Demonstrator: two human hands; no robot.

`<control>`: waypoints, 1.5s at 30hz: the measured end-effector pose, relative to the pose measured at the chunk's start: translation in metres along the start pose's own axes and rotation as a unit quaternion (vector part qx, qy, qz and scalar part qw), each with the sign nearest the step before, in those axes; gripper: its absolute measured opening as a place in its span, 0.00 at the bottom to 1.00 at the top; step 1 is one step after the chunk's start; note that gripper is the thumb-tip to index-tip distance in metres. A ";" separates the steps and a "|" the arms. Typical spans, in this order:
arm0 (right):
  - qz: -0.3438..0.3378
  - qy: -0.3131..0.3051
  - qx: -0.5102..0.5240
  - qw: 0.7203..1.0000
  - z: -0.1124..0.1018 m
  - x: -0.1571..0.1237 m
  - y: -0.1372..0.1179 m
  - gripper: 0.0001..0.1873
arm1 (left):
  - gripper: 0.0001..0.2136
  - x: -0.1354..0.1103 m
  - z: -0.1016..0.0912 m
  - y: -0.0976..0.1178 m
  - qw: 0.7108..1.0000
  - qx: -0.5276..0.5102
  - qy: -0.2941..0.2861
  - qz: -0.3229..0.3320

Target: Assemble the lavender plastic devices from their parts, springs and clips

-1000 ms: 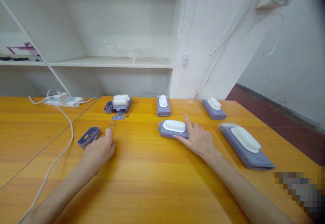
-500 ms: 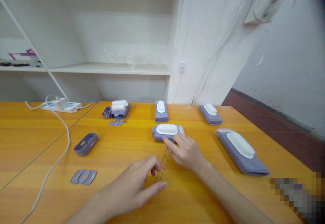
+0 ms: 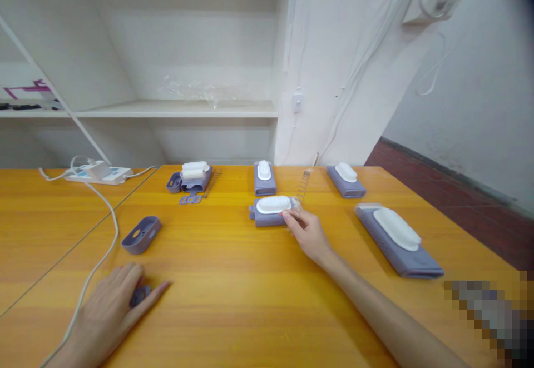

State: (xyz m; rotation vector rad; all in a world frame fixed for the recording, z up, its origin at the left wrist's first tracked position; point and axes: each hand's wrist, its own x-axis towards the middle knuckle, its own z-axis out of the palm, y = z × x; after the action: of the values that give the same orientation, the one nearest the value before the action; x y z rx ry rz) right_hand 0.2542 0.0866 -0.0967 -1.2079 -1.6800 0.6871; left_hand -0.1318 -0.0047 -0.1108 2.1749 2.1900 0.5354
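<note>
along the wall behind your table, a white shelf unit (image 3: 233, 111) carries crumpled clear plastic (image 3: 212, 91) on its middle board. your table (image 3: 233, 312) is orange-brown wood. on its right lies a purple-grey case (image 3: 417, 265) with a smooth white oval pad (image 3: 397, 228) on top; what its hollow end holds is too dark to tell. the middle case (image 3: 269, 220) bears a white bristled pad (image 3: 273, 205), a tab jutting from its left end. at the back, the rear left case (image 3: 200, 185) has two white pieces (image 3: 194, 174) lying on it, while the rear middle case (image 3: 265, 189) and rear right case (image 3: 348, 191) each carry one pad. a power strip (image 3: 110, 178) with a plug block in it sits far left. the open shell (image 3: 146, 242) shows its inside, an oval hole cut through it. near you, your left hand (image 3: 104, 307) covers part of a flat plate (image 3: 139, 297); your thumb stands apart from the curled fingers, but their tips are hidden, so i cannot tell whether they grip it. your right hand (image 3: 311, 237), thumb and forefinger pinched close, holds one end of a thin spring (image 3: 306, 179) by the middle case's right end, its coils reaching away toward the table's back edge.
</note>
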 end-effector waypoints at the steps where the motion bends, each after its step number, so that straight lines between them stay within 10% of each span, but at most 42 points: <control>1: -0.001 0.007 0.005 1.000 0.001 0.001 -0.003 0.21 | 0.21 0.000 0.000 0.005 0.999 0.004 -0.025 -0.027; 7: 0.021 0.075 0.112 0.991 0.012 0.022 -0.029 0.21 | 0.17 0.051 0.012 0.065 0.984 -0.176 -0.014 -0.038; 12: 0.076 0.080 0.258 0.960 0.022 0.052 -0.047 0.19 | 0.15 0.130 0.005 0.156 0.865 -0.497 -0.062 -0.042; 18: 0.083 0.067 0.331 0.938 0.011 0.062 -0.050 0.18 | 0.13 0.169 -0.009 0.229 0.787 -0.614 -0.057 -0.032; 29: 0.089 0.048 0.399 0.911 0.000 0.065 -0.052 0.17 | 0.31 0.158 -0.011 0.231 0.707 -0.687 -0.159 0.051; 40: 0.127 0.063 0.396 0.907 -0.005 0.066 -0.048 0.19 | 0.28 0.160 -0.011 0.228 0.718 -0.669 -0.146 0.121; 45: 0.141 0.072 0.423 0.892 -0.004 0.066 -0.050 0.19 | 0.28 0.160 -0.008 0.227 0.777 -0.610 -0.092 0.125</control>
State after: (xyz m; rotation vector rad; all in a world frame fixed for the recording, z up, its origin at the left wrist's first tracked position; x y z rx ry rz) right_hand 0.2314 0.1297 -0.0301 -0.8216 -0.8897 1.3005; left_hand 0.0810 0.1437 -0.0109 1.5673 0.8608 1.2152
